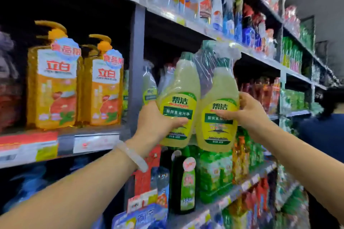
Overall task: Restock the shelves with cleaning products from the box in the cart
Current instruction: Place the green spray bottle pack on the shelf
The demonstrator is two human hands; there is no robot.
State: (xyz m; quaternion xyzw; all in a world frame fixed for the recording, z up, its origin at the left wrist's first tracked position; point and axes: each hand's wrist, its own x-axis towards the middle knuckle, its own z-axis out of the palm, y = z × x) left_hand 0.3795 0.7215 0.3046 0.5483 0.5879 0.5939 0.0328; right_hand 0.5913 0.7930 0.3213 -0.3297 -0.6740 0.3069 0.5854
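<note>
Closest to me, two bare forearms reach up from the lower corners, the left one wearing a pale translucent bangle [134,156] at the wrist. The left hand [155,123] is wrapped around the lower body of a yellow-green plastic spray bottle with a green label [179,106], thumb across the front of the label, fingers hidden behind. The right hand [248,111] is closed on a second yellow-green bottle of the same kind [217,117], thumb pressed on its label, fingers curled round the far side. Both bottles are sheathed in clear film, held upright and touching side by side, raised in front of the middle shelf edge [251,53], not resting on anything. At nine o'clock from them, beyond a grey metal upright [136,61], two large orange pump bottles of detergent [54,83] stand on a shelf. At six o'clock sits a dark green bottle with a pale label [183,182]. At twelve o'clock, higher and further back, a row of white, orange and blue spray bottles [204,3] lines the upper shelf.
</note>
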